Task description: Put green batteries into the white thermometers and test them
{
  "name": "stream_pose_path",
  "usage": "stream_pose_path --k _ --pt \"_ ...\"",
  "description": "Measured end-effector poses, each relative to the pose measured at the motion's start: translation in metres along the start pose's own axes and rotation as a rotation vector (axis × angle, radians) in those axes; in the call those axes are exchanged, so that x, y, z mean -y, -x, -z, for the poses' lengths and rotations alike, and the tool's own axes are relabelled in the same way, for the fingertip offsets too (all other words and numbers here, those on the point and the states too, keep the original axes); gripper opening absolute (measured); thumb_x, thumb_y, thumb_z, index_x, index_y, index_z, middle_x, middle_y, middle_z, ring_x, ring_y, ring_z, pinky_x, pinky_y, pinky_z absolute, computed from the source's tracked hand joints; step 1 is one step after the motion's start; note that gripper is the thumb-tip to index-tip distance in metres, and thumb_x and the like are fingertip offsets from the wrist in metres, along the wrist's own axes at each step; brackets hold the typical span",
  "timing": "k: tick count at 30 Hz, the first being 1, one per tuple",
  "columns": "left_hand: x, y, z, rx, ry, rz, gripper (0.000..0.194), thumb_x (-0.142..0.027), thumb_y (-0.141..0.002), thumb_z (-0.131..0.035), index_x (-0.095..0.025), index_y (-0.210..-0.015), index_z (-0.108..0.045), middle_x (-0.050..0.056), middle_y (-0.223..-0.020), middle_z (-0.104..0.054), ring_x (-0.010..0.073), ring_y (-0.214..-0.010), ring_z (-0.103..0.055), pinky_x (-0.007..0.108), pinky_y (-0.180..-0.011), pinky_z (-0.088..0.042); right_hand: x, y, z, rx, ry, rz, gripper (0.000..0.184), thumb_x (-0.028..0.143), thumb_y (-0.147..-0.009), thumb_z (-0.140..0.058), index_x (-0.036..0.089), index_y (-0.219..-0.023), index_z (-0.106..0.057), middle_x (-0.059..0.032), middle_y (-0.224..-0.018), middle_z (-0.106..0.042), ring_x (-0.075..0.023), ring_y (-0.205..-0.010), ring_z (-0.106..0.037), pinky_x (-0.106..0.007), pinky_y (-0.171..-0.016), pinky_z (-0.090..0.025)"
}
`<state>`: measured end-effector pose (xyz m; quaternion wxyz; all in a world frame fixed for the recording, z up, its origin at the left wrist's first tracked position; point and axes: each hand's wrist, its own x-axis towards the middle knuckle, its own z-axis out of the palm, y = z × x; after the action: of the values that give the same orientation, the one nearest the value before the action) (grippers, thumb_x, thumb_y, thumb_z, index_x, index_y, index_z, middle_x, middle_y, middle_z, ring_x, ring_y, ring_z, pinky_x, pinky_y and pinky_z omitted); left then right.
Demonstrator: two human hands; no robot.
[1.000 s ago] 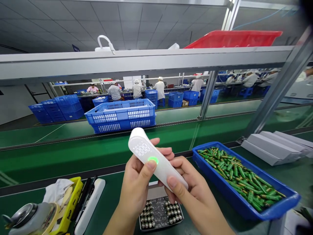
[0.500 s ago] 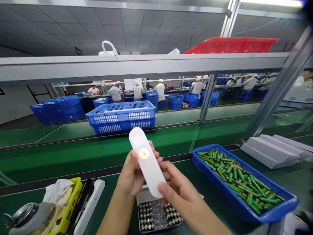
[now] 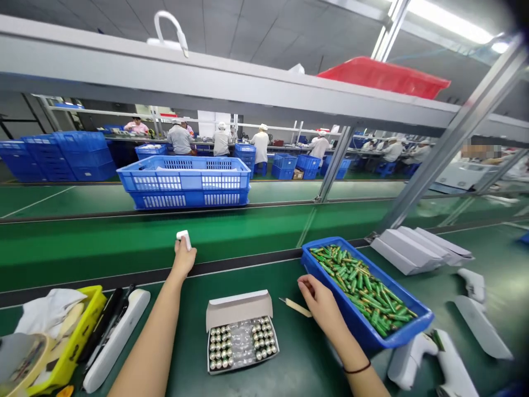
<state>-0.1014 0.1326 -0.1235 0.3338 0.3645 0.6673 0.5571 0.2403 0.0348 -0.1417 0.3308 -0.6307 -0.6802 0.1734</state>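
Far out over the green conveyor belt (image 3: pixel 107 251), my left hand (image 3: pixel 183 262) is closed around a long white plastic device (image 3: pixel 184 239), seen mostly from its end. My right hand (image 3: pixel 320 300) is loosely curled with nothing visible in it, beside the blue tray (image 3: pixel 413 337) of green cylindrical batteries (image 3: pixel 363 284). Just left of its fingers lies a pointed tool with a pale handle (image 3: pixel 298 307). Between my arms a white box (image 3: pixel 239 310) stands with its lid up, holding upright batteries (image 3: pixel 220 347) on both sides and clear plastic in the middle.
A yellow basket (image 3: pixel 88 325) and a white long-bodied device (image 3: pixel 118 342) lie at left. Blue crates (image 3: pixel 188 198) stand beyond the belt. White cartons (image 3: pixel 409 251) and white device parts (image 3: pixel 413 358) sit at right. A metal shelf (image 3: pixel 248 82) crosses overhead; people work behind.
My left hand has carried the white device forward and left over the belt. My right hand has let go of it and moved right, beside the blue tray. The view has shifted right.
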Motion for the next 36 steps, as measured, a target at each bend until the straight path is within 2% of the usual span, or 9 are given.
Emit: stream_pose_path --k 4,8,11,15,18,23,28,32,36 --pt "-0.011 0.001 0.008 0.004 -0.235 -0.155 0.051 -0.009 -0.082 -0.05 -0.002 -0.132 -0.043 0.025 -0.153 -0.009 0.0349 -0.143 -0.009 0.045 -0.115 -0.015 -0.01 0.004 0.0 0.076 0.061 -0.016 0.015 0.034 -0.081 -0.055 0.019 -0.078 -0.055 -0.0041 -0.075 -0.055 -0.0221 -0.074 -0.053 -0.034 -0.067 -0.042" --pt "-0.061 0.039 0.018 0.116 -0.349 -0.337 0.03 -0.022 -0.084 -0.051 -0.012 -0.111 -0.06 0.018 -0.13 -0.05 0.0312 -0.12 -0.049 0.041 -0.102 -0.037 -0.003 0.008 0.007 0.223 0.146 0.017 0.016 0.032 -0.078 -0.063 0.021 -0.077 -0.053 -0.0041 -0.082 -0.055 -0.0224 -0.08 -0.052 -0.032 -0.068 -0.039" --pt "-0.087 0.103 0.017 0.354 -0.405 -0.611 0.018 -0.033 -0.087 -0.051 -0.022 -0.085 -0.065 0.006 -0.091 -0.066 0.0229 -0.087 -0.061 0.032 -0.08 -0.046 0.002 0.01 0.006 0.272 0.18 0.034 0.016 0.019 -0.075 -0.063 0.021 -0.071 -0.047 -0.0038 -0.079 -0.054 -0.0219 -0.078 -0.05 -0.032 -0.067 -0.036" --pt "-0.07 0.177 0.003 0.831 -0.795 -0.903 0.021 -0.02 -0.089 -0.046 -0.02 -0.081 -0.065 0.007 -0.081 -0.065 0.0222 -0.074 -0.058 0.033 -0.07 -0.043 0.008 0.011 0.003 0.248 0.131 0.033 0.022 0.014 -0.078 -0.054 0.022 -0.068 -0.036 -0.0029 -0.074 -0.052 -0.02 -0.071 -0.049 -0.031 -0.064 -0.034" --pt "-0.042 0.193 -0.007 0.897 -1.089 -0.828 0.021 -0.015 -0.09 -0.044 -0.015 -0.088 -0.065 0.011 -0.092 -0.064 0.026 -0.085 -0.057 0.038 -0.077 -0.043 0.011 0.012 0.003 0.216 0.08 0.018 0.019 0.016 -0.086 -0.042 0.023 -0.073 -0.029 0.0006 -0.069 -0.047 -0.0167 -0.062 -0.045 -0.029 -0.059 -0.032" --pt "-0.023 0.187 -0.012 0.909 -1.023 -0.683 0.015 -0.019 -0.087 -0.052 -0.016 -0.093 -0.065 0.01 -0.099 -0.059 0.0265 -0.093 -0.053 0.04 -0.083 -0.041 0.021 0.018 0.0 0.137 -0.376 0.05 0.015 0.031 -0.093 -0.039 0.023 -0.082 -0.031 0.0064 -0.065 -0.036 -0.0126 -0.058 -0.038 -0.025 -0.056 -0.031" --pt "-0.026 0.187 -0.008 0.871 -0.746 -0.545 0.01 -0.016 -0.081 -0.059 -0.017 -0.083 -0.068 0.007 -0.091 -0.06 0.0225 -0.088 -0.056 0.035 -0.079 -0.043 0.042 0.026 -0.006 0.133 -0.682 0.06 0.032 0.048 -0.096 -0.033 0.019 -0.091 -0.047 0.0047 -0.068 -0.034 -0.0117 -0.06 -0.033 -0.025 -0.056 -0.029" --pt "-0.035 0.179 -0.001 0.853 -0.502 -0.409 0.012 -0.022 -0.08 -0.057 -0.018 -0.079 -0.068 0.006 -0.087 -0.065 0.0203 -0.081 -0.06 0.033 -0.076 -0.046 0.057 0.036 -0.007 0.131 -0.846 0.088 0.027 0.047 -0.092 -0.048 0.02 -0.09 -0.049 0.0033 -0.074 -0.039 -0.0105 -0.06 -0.036 -0.025 -0.056 -0.031" --pt "-0.042 0.171 0.001 0.773 -0.017 -0.144 0.023 -0.035 -0.08 -0.06 -0.016 -0.092 -0.064 0.003 -0.074 -0.066 0.0174 -0.067 -0.063 0.03 -0.067 -0.052 0.068 0.048 -0.008 0.335 -0.886 0.111 0.028 0.047 -0.093 -0.046 0.021 -0.084 -0.044 0.0062 -0.063 -0.03 -0.0089 -0.053 -0.029 -0.023 -0.049 -0.023"
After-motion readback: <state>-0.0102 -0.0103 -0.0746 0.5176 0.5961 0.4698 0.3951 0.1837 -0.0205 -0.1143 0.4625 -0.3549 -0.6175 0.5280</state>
